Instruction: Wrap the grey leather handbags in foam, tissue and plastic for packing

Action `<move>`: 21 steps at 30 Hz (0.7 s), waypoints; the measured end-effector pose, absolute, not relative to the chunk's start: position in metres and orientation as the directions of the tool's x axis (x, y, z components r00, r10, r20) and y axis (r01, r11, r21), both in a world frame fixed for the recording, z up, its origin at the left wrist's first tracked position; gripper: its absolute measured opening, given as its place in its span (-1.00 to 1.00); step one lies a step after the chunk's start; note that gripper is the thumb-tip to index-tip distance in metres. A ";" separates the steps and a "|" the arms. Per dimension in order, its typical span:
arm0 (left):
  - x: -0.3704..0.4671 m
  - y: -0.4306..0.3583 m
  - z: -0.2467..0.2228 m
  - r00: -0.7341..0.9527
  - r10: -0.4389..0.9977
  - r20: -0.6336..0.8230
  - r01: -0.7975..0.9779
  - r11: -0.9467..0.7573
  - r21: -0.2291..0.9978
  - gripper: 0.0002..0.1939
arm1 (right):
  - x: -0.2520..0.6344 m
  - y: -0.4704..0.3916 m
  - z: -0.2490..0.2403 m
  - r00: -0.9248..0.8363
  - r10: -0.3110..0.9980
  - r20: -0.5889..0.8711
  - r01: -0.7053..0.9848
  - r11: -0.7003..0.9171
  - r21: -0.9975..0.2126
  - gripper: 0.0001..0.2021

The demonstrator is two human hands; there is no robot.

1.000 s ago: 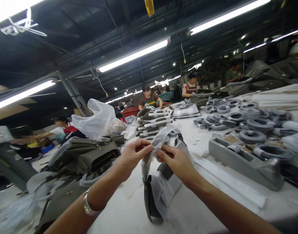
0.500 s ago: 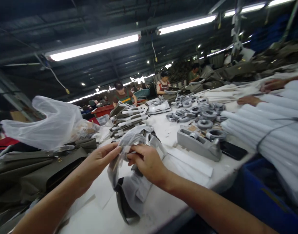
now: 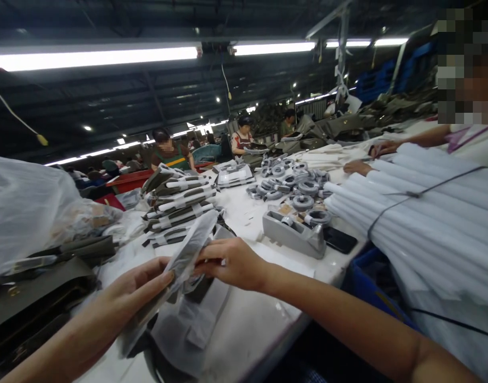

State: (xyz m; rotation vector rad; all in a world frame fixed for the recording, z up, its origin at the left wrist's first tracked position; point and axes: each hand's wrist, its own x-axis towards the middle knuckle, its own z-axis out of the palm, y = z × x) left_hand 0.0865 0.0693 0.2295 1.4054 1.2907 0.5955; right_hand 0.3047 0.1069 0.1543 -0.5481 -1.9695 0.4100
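Note:
Between my hands is a dark strap in a thin translucent white wrapping (image 3: 198, 231), slanting up to the right. My left hand (image 3: 142, 284) pinches it from the left, thumb on top. My right hand (image 3: 234, 263) is closed at its right edge, fingertips partly hidden. Below hangs a larger loop of dark material (image 3: 152, 356) with white sheet (image 3: 196, 324) over it; whether it is one piece with the strap I cannot tell. Just beyond lies a stack of dark straps wrapped in white (image 3: 184, 205). A grey tape dispenser (image 3: 294, 234) stands to the right.
Coiled grey straps (image 3: 303, 186) lie mid-table beside a black phone (image 3: 339, 239). Tied white foam tubes (image 3: 435, 202) fill the right, above a blue bin (image 3: 371, 276); a co-worker's hands (image 3: 359, 167) touch them. Dark bags (image 3: 36, 298) and clear plastic (image 3: 28, 207) are left.
My view has turned right, bringing more of the co-worker into sight. The wrapped strap, curved over before, now lies straighter and slanted. My left hand has shifted lower along it.

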 end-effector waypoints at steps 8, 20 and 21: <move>0.074 0.079 0.220 -0.047 0.989 -0.138 0.436 0.145 0.888 -0.19 | 0.368 0.119 0.120 -0.353 0.735 0.579 0.491 0.672 -0.554 -0.82; 0.059 0.086 0.217 -0.114 0.974 -0.196 0.110 0.209 0.972 0.05 | 0.474 0.180 0.071 -0.135 0.865 0.483 0.975 0.202 -0.090 -0.39; 0.059 0.086 0.217 -0.127 0.971 -0.203 0.099 0.216 0.971 0.07 | 0.474 0.185 0.075 -0.182 0.871 0.456 0.971 0.233 -0.057 -0.46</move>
